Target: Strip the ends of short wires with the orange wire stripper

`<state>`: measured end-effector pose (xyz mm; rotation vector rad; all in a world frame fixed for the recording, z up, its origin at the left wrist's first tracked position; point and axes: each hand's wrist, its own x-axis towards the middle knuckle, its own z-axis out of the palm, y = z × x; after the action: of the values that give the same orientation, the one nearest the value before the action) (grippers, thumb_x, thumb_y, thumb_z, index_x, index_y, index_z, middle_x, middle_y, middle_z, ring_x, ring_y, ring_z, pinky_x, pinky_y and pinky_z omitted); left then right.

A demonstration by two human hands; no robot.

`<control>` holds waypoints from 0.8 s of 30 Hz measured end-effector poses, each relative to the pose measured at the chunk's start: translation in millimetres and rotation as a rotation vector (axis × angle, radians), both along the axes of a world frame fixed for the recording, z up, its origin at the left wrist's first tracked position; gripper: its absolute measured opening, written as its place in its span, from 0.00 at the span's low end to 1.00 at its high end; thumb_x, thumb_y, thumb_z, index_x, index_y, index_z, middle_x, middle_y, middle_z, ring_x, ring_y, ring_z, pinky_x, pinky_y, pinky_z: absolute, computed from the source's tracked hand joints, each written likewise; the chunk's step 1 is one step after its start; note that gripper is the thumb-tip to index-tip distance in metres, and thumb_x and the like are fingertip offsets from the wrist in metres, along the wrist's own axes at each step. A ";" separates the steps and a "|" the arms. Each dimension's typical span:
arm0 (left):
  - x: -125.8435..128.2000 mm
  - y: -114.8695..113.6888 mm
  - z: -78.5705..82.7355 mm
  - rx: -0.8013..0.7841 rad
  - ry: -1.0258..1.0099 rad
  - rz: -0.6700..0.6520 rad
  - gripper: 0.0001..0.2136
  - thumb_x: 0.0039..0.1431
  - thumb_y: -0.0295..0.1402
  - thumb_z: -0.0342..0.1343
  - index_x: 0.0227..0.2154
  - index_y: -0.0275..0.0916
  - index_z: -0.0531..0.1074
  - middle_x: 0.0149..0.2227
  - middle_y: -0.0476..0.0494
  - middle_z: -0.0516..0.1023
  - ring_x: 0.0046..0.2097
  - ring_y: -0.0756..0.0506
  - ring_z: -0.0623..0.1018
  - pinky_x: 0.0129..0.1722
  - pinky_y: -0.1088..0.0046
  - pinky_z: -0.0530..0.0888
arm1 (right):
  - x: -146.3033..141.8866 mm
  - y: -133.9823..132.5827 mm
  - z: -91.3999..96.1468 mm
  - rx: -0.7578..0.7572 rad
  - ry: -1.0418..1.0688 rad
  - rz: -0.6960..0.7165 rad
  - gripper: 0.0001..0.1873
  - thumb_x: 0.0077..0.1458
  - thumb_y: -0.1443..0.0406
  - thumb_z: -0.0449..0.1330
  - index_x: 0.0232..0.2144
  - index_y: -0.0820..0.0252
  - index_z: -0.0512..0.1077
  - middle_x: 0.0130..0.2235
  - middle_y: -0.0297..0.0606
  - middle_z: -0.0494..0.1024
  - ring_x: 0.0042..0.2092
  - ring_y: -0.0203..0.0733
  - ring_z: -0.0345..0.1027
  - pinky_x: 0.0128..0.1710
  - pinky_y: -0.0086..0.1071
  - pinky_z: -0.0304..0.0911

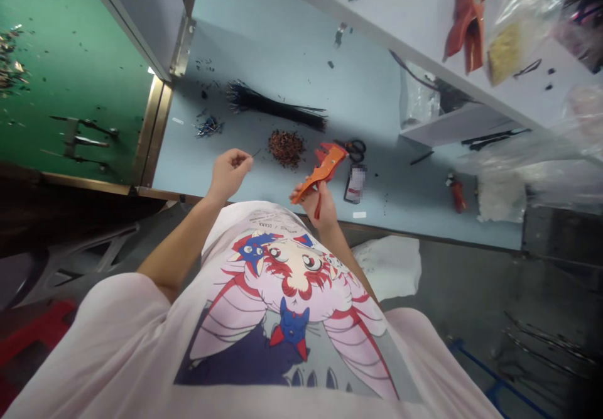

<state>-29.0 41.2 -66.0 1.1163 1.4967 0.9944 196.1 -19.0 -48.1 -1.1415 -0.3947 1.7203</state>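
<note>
My right hand (318, 204) grips the handles of an orange wire stripper (323, 168), whose jaws point up and away from me. My left hand (229, 175) pinches a thin dark wire (255, 154) between its fingertips, with only the short end showing. Just beyond that hand, a pile of small reddish-brown pieces (286, 149) lies on the pale blue workbench (235, 48). Farther back lies a bundle of black wires (276, 108). Black-handled scissors (357, 150) and a small labelled bottle (355, 183) sit right of the stripper.
A white shelf (377, 17) overhangs the bench, holding a second orange tool (468, 20) and plastic bags (522, 29). To the left, a green surface (80, 73) carries metal scraps and tools. A small cluster of wire scraps (208, 127) lies on the bench.
</note>
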 end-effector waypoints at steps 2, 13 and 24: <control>-3.5 -1.4 9.3 0.058 -0.015 0.017 0.05 0.49 0.32 0.57 0.26 0.36 0.73 0.23 0.51 0.72 0.25 0.54 0.68 0.27 0.78 0.65 | 4.9 -5.1 1.4 0.085 -0.148 0.041 0.19 0.47 0.55 0.64 0.39 0.56 0.67 0.36 0.35 0.76 0.37 0.41 0.72 0.39 0.37 0.66; 9.6 -15.7 57.2 0.447 0.211 -0.003 0.05 0.55 0.32 0.55 0.31 0.40 0.76 0.28 0.49 0.74 0.27 0.52 0.67 0.31 0.74 0.67 | -10.7 -9.0 54.4 0.182 -0.211 0.422 0.26 0.48 0.64 0.64 0.49 0.55 0.63 0.47 0.40 0.72 0.45 0.42 0.68 0.46 0.38 0.64; 6.5 -17.1 52.1 0.646 0.470 -0.089 0.05 0.56 0.31 0.55 0.31 0.42 0.76 0.29 0.47 0.75 0.32 0.47 0.71 0.38 0.68 0.68 | -11.8 -14.1 55.6 0.116 -0.086 0.474 0.26 0.51 0.55 0.62 0.49 0.61 0.64 0.38 0.41 0.72 0.37 0.41 0.69 0.36 0.35 0.67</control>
<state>-22.5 24.1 -14.0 1.9678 1.4961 1.2528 184.3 -33.1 7.4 -1.0964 -0.8622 2.0236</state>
